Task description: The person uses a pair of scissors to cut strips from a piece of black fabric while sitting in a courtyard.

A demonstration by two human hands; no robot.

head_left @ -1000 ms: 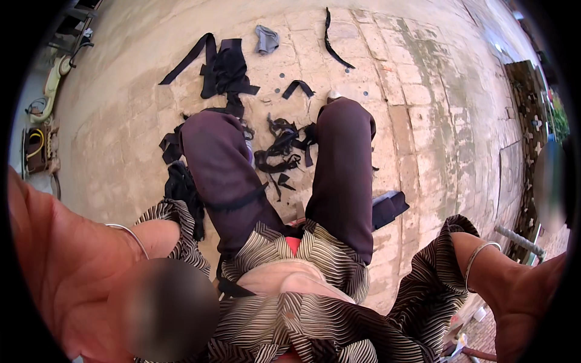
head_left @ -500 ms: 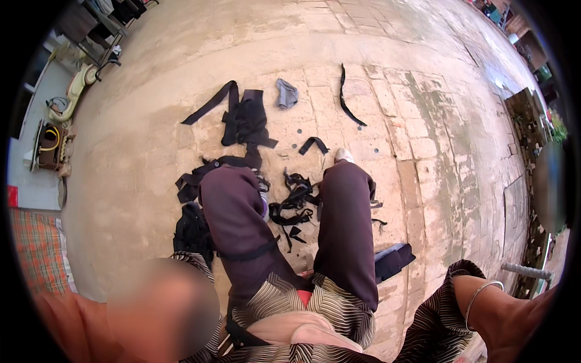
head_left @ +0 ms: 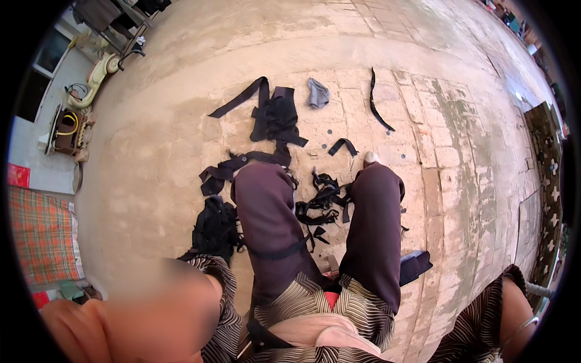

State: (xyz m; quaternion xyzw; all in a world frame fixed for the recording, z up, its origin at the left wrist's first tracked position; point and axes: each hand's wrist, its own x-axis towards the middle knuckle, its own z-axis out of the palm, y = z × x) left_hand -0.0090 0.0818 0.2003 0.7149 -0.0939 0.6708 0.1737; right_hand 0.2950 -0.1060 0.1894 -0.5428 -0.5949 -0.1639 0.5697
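The head view looks down on a person whose two knees are up, in dark purple cloth trousers (head_left: 266, 206), over a pale, worn stone floor (head_left: 151, 175). I see the left hand (head_left: 78, 330) big and close at the lower left, with a blur over part of it, so I cannot tell if its grip is apart, together or clamped on something. The right arm, in a black and cream striped sleeve (head_left: 475, 330), runs off at the lower right with a silver-coloured round bangle (head_left: 528, 325) on it; that hand is out of sight, so I cannot tell about its grip. Nearest to the left hand, a crumpled heap of black cloth (head_left: 215, 227) lies on the floor beside the left leg. Past the knees is a flat, dark cloth piece (head_left: 279, 121), with a small, crumpled grey cloth (head_left: 317, 94) near it. A long, thin black cloth strip (head_left: 378, 103) lies farther right, and a short, bent black strip (head_left: 344, 146) sits nearer. Between the legs is a messy tangle of black scraps (head_left: 325, 193). A folded, dark blue cloth (head_left: 416, 266) lies just beside the right leg.
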